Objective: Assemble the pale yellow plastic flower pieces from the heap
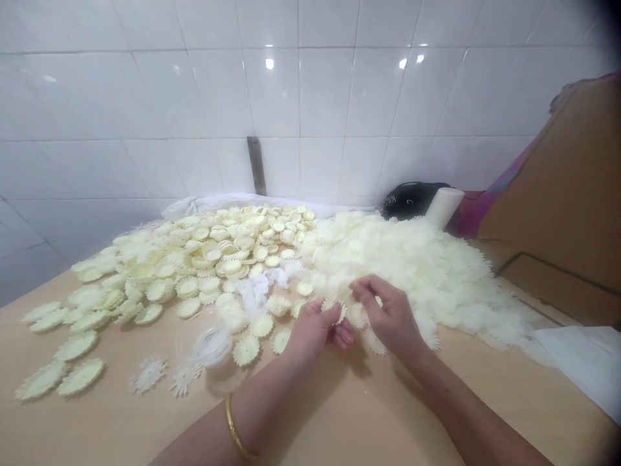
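Tiled wall [325,90] backs our wood-tone tabletop [359,421]. Near ctr, our L hand [309,329] pinches a toothed disc [339,312]; our R hand [392,315] is just R of it, fingers curled, can't tell if gripping. Disc pile [213,254] lies far L, paler heap [388,259] far R, w/ white cylinder [444,207] behind.

From my head, one camera faces forward and down, close over my left grip [310,329] and right grip [389,316], across the counter [359,414] to the tiled wall [325,94].
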Available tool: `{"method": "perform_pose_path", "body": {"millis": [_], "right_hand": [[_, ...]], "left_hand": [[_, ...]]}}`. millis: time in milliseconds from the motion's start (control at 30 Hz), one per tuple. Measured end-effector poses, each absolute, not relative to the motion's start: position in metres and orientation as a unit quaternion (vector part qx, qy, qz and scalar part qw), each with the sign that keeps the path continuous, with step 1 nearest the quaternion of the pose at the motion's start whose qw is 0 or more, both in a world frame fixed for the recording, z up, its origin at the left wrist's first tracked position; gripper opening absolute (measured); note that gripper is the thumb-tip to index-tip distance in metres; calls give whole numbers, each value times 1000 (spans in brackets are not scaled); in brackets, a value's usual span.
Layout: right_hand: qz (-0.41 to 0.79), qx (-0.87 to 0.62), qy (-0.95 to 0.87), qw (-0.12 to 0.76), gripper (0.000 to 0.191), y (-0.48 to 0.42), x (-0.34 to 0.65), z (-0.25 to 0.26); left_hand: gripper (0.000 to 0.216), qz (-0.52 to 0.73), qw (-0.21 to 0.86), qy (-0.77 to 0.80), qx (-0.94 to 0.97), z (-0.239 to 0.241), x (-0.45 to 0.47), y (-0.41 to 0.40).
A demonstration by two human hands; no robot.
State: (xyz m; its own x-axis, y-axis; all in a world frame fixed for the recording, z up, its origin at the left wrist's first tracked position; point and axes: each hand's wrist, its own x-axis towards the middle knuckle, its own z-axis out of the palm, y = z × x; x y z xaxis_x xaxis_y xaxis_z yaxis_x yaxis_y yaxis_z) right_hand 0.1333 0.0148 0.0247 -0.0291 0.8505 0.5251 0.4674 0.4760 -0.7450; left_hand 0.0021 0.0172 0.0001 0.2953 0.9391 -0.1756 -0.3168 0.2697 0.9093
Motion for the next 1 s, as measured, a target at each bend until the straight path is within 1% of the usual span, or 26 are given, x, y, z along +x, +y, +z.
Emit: {"method": "perform_pose_path", "body": {"millis": [167,367,500,633,767,867,933,1000], "right_hand": [[241,-444,-712,488,20,12,127,24],[294,-460,-685,483,24,14,129,26],[399,-429,-668,459,24,16,131,27],[505,-380,-627,455,25,15,131,29],[519,-405,-597,457,28,16,132,31],[538,-414,-592,434,29,17,133,30],[559,-411,-590,414,27,18,134,29],[549,-427,-590,411,22,19,135,27]], "left_hand": [[30,451,679,390,429,-2,-1,17],[37,455,620,435,469,-7,-3,17],[37,454,596,444,491,-3,-2,14],[36,450,565,456,520,0,-1,13],[35,444,549,468,532,1,-2,14],[33,450,548,466,529,2,0,13],[33,446,549,467,530,3,0,12],[33,439,551,468,534,2,1,12]]}}
